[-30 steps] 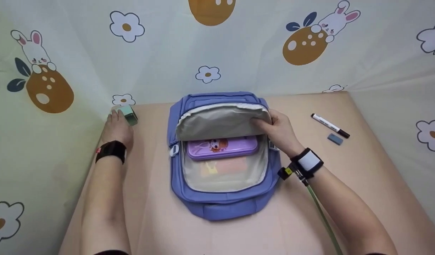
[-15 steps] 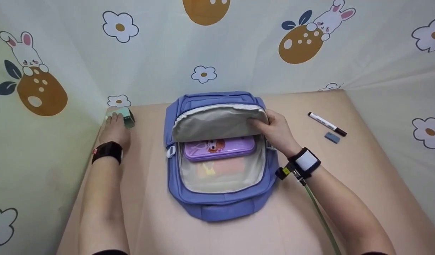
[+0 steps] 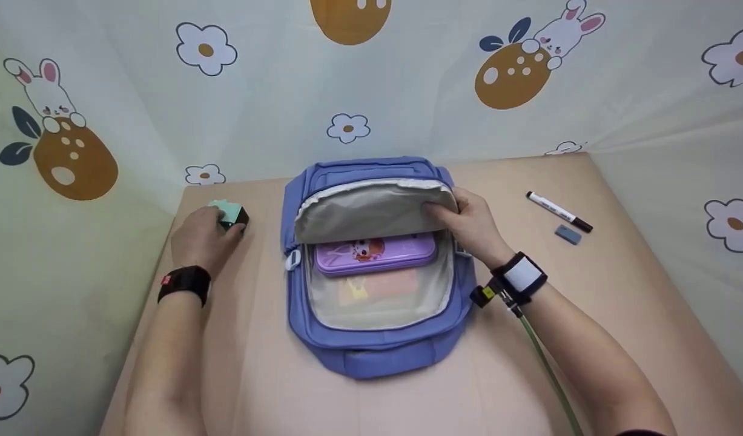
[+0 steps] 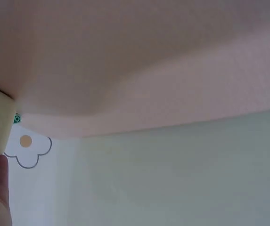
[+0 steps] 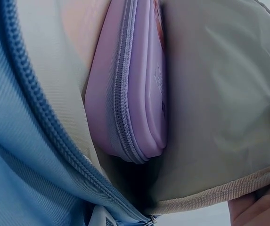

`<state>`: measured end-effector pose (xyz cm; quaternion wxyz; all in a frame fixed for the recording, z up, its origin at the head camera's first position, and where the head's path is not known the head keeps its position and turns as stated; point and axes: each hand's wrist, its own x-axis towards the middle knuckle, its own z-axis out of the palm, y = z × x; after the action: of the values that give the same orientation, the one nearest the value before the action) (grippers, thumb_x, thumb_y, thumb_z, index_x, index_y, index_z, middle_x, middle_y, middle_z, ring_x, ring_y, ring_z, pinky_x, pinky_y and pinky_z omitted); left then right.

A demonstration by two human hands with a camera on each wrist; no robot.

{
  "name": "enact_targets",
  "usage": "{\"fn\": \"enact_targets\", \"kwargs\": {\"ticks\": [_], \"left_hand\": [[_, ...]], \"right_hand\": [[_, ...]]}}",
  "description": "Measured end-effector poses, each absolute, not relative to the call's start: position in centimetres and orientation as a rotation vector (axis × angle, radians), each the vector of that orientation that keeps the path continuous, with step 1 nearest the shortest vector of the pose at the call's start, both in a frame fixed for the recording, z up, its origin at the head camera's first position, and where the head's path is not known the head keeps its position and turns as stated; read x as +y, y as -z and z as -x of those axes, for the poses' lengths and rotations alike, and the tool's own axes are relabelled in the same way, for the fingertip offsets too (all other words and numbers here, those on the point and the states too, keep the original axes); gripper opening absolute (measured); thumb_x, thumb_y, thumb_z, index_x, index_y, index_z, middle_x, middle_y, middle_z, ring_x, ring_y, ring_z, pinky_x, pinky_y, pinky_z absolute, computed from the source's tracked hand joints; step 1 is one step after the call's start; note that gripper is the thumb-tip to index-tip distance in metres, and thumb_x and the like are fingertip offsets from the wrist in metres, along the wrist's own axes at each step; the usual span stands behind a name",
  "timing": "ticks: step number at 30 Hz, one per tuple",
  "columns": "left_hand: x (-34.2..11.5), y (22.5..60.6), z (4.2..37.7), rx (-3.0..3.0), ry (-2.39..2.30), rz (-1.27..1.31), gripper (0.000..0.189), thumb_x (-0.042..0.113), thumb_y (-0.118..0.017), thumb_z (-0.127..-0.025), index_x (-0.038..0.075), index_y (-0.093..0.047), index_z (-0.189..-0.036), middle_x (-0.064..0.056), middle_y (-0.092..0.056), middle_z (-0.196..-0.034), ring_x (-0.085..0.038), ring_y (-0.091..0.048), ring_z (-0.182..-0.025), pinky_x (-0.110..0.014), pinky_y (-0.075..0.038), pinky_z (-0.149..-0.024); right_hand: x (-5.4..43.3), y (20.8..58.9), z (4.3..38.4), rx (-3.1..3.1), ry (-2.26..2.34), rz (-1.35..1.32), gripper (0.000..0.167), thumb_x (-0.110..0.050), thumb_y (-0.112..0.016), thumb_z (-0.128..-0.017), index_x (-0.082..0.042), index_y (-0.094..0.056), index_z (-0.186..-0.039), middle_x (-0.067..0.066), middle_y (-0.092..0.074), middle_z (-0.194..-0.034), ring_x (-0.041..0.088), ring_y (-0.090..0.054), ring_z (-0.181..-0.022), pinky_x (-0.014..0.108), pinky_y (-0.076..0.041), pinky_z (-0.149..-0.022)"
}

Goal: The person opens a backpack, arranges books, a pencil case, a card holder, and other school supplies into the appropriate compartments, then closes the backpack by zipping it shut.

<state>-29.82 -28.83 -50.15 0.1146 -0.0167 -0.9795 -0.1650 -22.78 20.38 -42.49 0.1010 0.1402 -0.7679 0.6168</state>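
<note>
My left hand (image 3: pixel 201 239) grips a small teal block (image 3: pixel 227 212) with a dark side, near the table's far left. In the left wrist view the block's cream face (image 4: pixel 0 125) has a round black spot; its kind is unclear. A blue backpack (image 3: pixel 389 362) lies mid-table with its compartment unzipped. Inside rests a purple zipped pencil case (image 3: pixel 377 253) with a cartoon picture, its upper part under the flap. My right hand (image 3: pixel 477 224) pinches the right edge of the grey-lined flap (image 3: pixel 371 212), thumb on the lining, and holds it raised.
Right of the backpack lie a white marker with a dark cap (image 3: pixel 559 211) and a small blue-grey eraser-like block (image 3: pixel 568 234). Patterned cloth walls (image 3: pixel 274 103) enclose the table at the back and sides. A green cable (image 3: pixel 550 363) runs from the right wrist.
My left hand has taken hold of the teal block and drawn it slightly right and towards me. The right hand still holds the flap, and the pencil case has not moved.
</note>
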Motion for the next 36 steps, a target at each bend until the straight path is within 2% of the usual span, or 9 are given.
{"fn": "enact_targets", "kwargs": {"ticks": [2, 6, 8, 15, 19, 22, 28, 32, 36], "left_hand": [[-28.5, 50.5, 29.9, -2.849, 0.504, 0.023, 0.054, 0.038, -0.072, -0.095, -0.006, -0.057, -0.123, -0.025, -0.059, -0.116, -0.041, -0.056, -0.104, -0.057, -0.049, -0.087], [-28.0, 50.8, 30.3, -2.841, 0.588, -0.093, 0.075, 0.039, -0.073, -0.094, -0.008, -0.042, -0.144, -0.032, -0.045, -0.141, -0.048, -0.046, -0.127, -0.063, -0.04, -0.104], [-27.9, 50.8, 30.3, -2.855, 0.647, -0.183, 0.082, 0.041, -0.071, -0.094, -0.008, -0.035, -0.15, -0.033, -0.04, -0.147, -0.05, -0.042, -0.133, -0.063, -0.038, -0.107], [-27.8, 50.6, 30.0, -2.837, 0.888, -0.344, 0.079, 0.039, -0.07, -0.094, -0.009, -0.038, -0.147, -0.032, -0.05, -0.139, -0.047, -0.048, -0.128, -0.06, -0.04, -0.106], [-28.1, 50.6, 28.9, -2.824, 0.941, -0.3, 0.085, 0.043, -0.068, -0.094, -0.008, -0.033, -0.152, -0.031, -0.046, -0.145, -0.046, -0.046, -0.133, -0.059, -0.038, -0.109], [-28.3, 50.4, 27.7, -2.815, 0.967, -0.226, 0.089, 0.045, -0.067, -0.095, -0.007, -0.028, -0.156, -0.031, -0.042, -0.151, -0.046, -0.043, -0.137, -0.06, -0.035, -0.112], [-28.9, 49.7, 24.7, -2.735, 0.968, 0.04, 0.079, 0.036, -0.072, -0.093, -0.002, -0.038, -0.153, -0.027, -0.046, -0.149, -0.045, -0.045, -0.135, -0.061, -0.037, -0.11], [-28.8, 49.0, 22.8, -2.592, 0.852, 0.4, 0.073, 0.024, -0.079, -0.086, 0.0, -0.048, -0.148, -0.023, -0.056, -0.141, -0.04, -0.054, -0.126, -0.057, -0.046, -0.101], [-27.1, 47.5, 21.2, -2.391, 0.691, 0.765, 0.075, 0.028, -0.079, -0.077, 0.0, -0.054, -0.143, -0.019, -0.064, -0.131, -0.034, -0.063, -0.112, -0.05, -0.053, -0.088]], "right_hand": [[20.4, 42.5, 22.8, -2.27, -1.822, -0.41, 0.024, -0.005, -0.074, -0.093, 0.005, -0.072, -0.114, 0.011, -0.075, -0.106, 0.012, -0.065, -0.092, 0.024, -0.052, -0.083], [20.4, 42.4, 22.7, -2.269, -1.834, -0.405, 0.025, -0.004, -0.074, -0.092, 0.006, -0.072, -0.115, 0.013, -0.075, -0.107, 0.012, -0.065, -0.092, 0.025, -0.052, -0.082], [20.4, 42.4, 22.7, -2.273, -1.831, -0.411, 0.024, -0.004, -0.075, -0.092, 0.006, -0.072, -0.114, 0.013, -0.075, -0.107, 0.012, -0.065, -0.091, 0.024, -0.052, -0.082], [20.5, 42.4, 22.7, -2.284, -1.817, -0.4, 0.023, -0.006, -0.075, -0.093, 0.004, -0.073, -0.112, 0.009, -0.074, -0.1, 0.012, -0.06, -0.083, 0.023, -0.049, -0.076], [20.4, 42.4, 22.8, -2.289, -1.799, -0.396, 0.022, -0.005, -0.075, -0.092, 0.004, -0.073, -0.112, 0.009, -0.075, -0.101, 0.01, -0.059, -0.084, 0.023, -0.049, -0.077], [20.2, 42.3, 22.9, -2.283, -1.798, -0.403, 0.024, -0.005, -0.075, -0.092, 0.005, -0.072, -0.114, 0.01, -0.075, -0.105, 0.01, -0.061, -0.088, 0.023, -0.05, -0.081], [20.3, 43.5, 23.9, -2.275, -1.803, -0.39, 0.027, -0.012, -0.078, -0.092, 0.0, -0.074, -0.116, 0.011, -0.075, -0.107, 0.016, -0.065, -0.093, 0.027, -0.052, -0.083], [20.7, 44.9, 25.1, -2.262, -1.799, -0.362, 0.027, -0.022, -0.08, -0.091, -0.004, -0.075, -0.111, 0.007, -0.076, -0.104, 0.016, -0.066, -0.091, 0.027, -0.053, -0.08], [20.7, 44.9, 25.1, -2.274, -1.787, -0.34, 0.027, -0.026, -0.08, -0.091, -0.006, -0.076, -0.109, 0.005, -0.076, -0.101, 0.018, -0.068, -0.09, 0.028, -0.054, -0.078]]}}
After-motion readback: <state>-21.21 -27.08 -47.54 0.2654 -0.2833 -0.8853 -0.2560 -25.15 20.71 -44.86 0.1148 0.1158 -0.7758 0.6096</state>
